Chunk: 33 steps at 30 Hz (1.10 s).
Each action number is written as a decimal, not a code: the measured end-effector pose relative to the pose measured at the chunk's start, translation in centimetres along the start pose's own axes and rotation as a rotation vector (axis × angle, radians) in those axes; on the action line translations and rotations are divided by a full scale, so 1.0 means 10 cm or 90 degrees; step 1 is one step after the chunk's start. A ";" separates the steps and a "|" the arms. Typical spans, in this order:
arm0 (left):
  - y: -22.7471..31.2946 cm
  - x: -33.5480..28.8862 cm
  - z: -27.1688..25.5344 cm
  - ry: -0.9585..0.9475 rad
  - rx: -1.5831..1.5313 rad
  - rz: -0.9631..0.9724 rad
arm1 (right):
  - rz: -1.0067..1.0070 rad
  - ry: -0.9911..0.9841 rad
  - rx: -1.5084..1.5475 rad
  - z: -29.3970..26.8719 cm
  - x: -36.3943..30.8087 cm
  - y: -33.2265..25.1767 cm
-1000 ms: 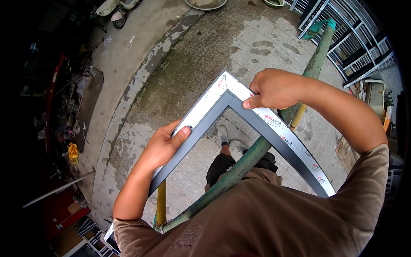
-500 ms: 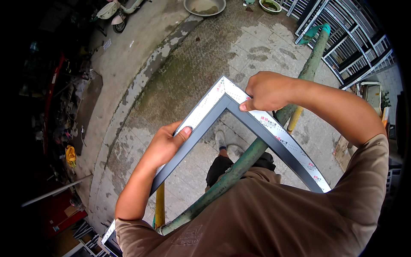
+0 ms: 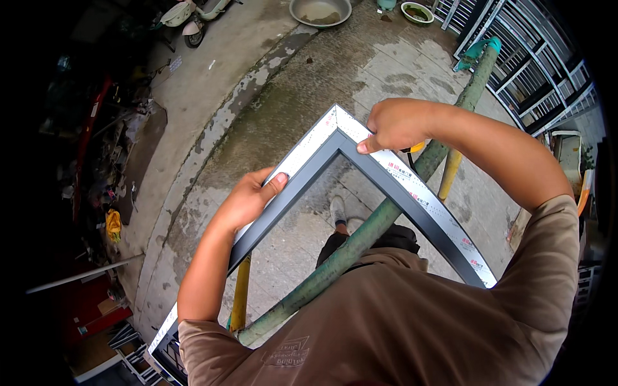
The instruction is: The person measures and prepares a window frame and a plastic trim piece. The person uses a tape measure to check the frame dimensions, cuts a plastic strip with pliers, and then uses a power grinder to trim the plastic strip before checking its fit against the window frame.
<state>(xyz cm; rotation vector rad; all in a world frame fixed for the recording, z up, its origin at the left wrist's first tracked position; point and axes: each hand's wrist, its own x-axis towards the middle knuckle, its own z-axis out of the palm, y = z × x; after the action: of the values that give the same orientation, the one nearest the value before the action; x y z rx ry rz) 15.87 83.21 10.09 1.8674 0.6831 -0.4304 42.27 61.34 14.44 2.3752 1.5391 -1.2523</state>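
Observation:
A dark grey window-type frame (image 3: 376, 175) with white printed film on its outer faces is in front of me, one mitred corner pointing away. On its left side, my left hand (image 3: 252, 198) is closed, thumb on the film and fingers over the outer edge. Near the corner my right hand (image 3: 398, 127) grips the right side, thumb on top and fingers curled beyond the edge. Beside that hand a small yellow and black object (image 3: 416, 148) shows in part; its kind is hidden. Under the frame runs a worn green pole (image 3: 347, 257).
Yellow legs (image 3: 241, 293) stand by the pole. Barred metal frames (image 3: 534, 64) lean at the far right. A wide basin (image 3: 320, 11) and a green-filled bowl (image 3: 418, 13) sit at the back. A scooter (image 3: 193, 19) is parked far left, clutter (image 3: 122, 148) below it.
The frame's corner has shifted slightly away from me, with both hands still on it. More of the yellow object shows beside my right hand. The background has slid a little rightward in view.

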 end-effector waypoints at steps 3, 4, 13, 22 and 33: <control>-0.02 -0.02 0.01 0.005 0.005 -0.003 | -0.021 0.011 0.017 0.04 0.01 0.04; -0.03 -0.02 0.01 0.011 0.005 0.007 | -0.026 0.014 0.014 0.04 0.00 0.04; -0.05 -0.04 0.01 0.026 0.031 -0.009 | -0.045 0.099 0.031 0.22 0.04 0.17; -0.07 -0.02 0.02 0.041 0.071 0.029 | -0.030 0.103 0.032 0.22 0.05 0.18; -0.17 0.03 0.04 0.085 0.147 0.103 | -0.011 0.121 0.063 0.25 0.05 0.19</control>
<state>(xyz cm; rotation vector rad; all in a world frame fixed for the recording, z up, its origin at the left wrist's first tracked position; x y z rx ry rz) 15.00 83.40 8.53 2.1671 0.5839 -0.2911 42.33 59.67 11.71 2.6172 1.5841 -1.1622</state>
